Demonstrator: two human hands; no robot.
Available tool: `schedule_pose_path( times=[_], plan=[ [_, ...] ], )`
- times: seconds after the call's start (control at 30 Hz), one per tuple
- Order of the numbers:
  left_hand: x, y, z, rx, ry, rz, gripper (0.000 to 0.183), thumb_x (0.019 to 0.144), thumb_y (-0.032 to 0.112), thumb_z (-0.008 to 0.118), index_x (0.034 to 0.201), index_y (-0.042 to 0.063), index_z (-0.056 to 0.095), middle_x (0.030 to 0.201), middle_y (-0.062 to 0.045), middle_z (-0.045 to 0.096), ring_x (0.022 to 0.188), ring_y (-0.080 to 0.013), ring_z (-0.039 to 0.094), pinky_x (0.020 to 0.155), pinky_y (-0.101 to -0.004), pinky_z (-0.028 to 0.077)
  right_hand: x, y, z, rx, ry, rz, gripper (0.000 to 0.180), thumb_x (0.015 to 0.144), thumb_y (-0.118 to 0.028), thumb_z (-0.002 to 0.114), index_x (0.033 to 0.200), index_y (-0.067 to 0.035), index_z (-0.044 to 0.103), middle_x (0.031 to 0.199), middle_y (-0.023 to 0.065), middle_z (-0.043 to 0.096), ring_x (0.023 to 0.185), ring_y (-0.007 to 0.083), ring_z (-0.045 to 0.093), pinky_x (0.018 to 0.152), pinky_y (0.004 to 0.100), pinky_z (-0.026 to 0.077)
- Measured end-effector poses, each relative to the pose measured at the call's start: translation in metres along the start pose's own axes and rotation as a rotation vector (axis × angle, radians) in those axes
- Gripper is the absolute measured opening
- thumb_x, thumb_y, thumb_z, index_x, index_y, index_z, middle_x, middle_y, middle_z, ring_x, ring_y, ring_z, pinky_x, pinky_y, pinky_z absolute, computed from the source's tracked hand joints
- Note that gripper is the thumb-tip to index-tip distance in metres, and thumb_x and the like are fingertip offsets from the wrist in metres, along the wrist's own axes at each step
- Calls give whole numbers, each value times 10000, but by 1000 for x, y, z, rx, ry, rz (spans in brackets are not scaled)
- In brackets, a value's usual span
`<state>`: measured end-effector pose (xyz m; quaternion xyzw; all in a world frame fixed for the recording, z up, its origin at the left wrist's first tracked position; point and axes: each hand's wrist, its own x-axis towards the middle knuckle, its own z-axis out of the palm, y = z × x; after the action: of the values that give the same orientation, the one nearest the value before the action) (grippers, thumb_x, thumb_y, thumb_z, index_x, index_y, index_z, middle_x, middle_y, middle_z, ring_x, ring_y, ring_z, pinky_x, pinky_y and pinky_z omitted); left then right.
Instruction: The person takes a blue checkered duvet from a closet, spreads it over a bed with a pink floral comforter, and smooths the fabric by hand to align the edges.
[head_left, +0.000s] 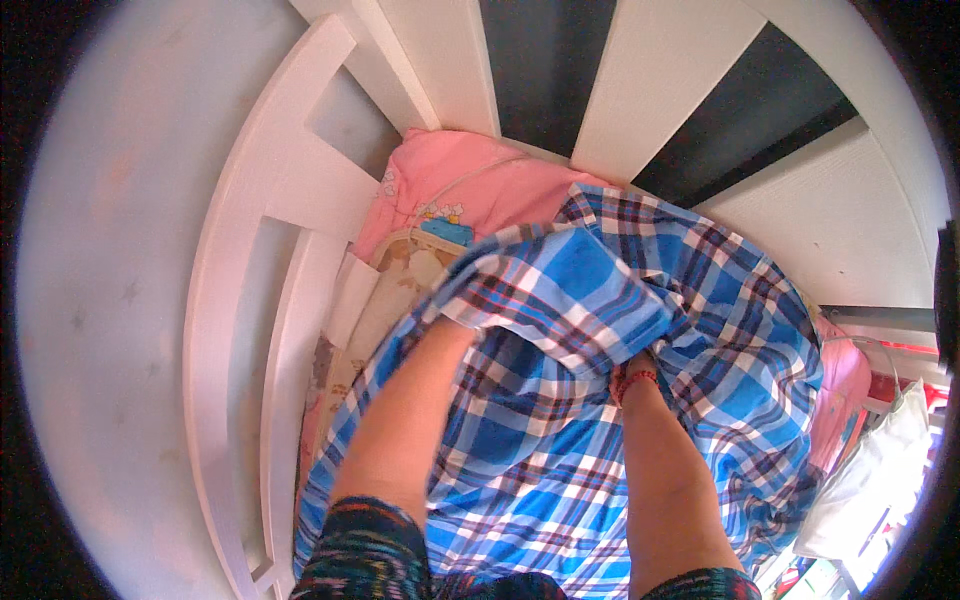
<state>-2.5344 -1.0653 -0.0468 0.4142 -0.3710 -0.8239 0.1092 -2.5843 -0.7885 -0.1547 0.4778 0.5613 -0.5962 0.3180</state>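
Note:
A blue, white and dark plaid cloth (525, 465) covers most of the bed before me, bunched into folds at the right. My left hand (456, 330) is mostly under a raised fold of it at left centre; its fingers are hidden. Near the middle, my right hand (636, 366), with a red bead bracelet (637, 377) at the wrist, reaches under the folded edge of the cloth, fingers also hidden. Whether either hand grips the cloth cannot be told. Beyond the cloth, pink printed bedding (480, 176) shows in the corner, beside a beige patterned mat (405, 277).
A white slatted rail (217, 300) curves along the left, by a pale wall (120, 300). White boards (667, 82) with dark gaps stand at the far side. At the right edge a white bag-like item (862, 480) lies beyond the cloth.

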Motion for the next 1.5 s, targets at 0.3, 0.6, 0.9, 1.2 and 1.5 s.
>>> schedule_pose_path(
  times=[0.3,0.6,0.9,1.2,1.5],
  plan=[
    [58,154,18,898,10,432,370,752,320,496,1031,76,501,1030,-156,511,948,-302,484,814,-398,380,-3,-9,-9,-21,-8,77,419,622,-599,565,658,-190,481,532,-26,530,307,83,373,262,241,243],
    [87,162,-5,1404,116,729,387,757,317,499,1039,53,494,1041,-163,514,956,-302,491,817,-383,384,-40,-21,8,-60,-53,113,389,631,-555,601,595,-195,458,504,-33,506,307,78,362,269,214,233],
    [-142,-3,-78,1039,207,588,269,738,52,537,1005,60,514,904,-81,538,802,-169,541,685,-262,442,-36,-29,3,-111,53,177,478,537,-624,628,749,-221,480,647,-99,524,348,15,359,299,174,216],
    [-193,16,-177,987,801,288,574,679,15,585,1164,12,277,714,-93,541,562,-135,540,481,-247,452,-49,-27,13,-177,81,190,512,492,-668,619,777,-263,489,712,-171,519,377,-13,369,328,155,221],
    [-155,15,-208,902,876,587,107,767,37,435,855,-22,443,671,-112,569,579,-160,566,545,-271,461,-34,-27,7,-169,115,136,455,505,-668,609,654,-265,459,634,-170,515,365,-22,369,321,162,226]
  ],
)
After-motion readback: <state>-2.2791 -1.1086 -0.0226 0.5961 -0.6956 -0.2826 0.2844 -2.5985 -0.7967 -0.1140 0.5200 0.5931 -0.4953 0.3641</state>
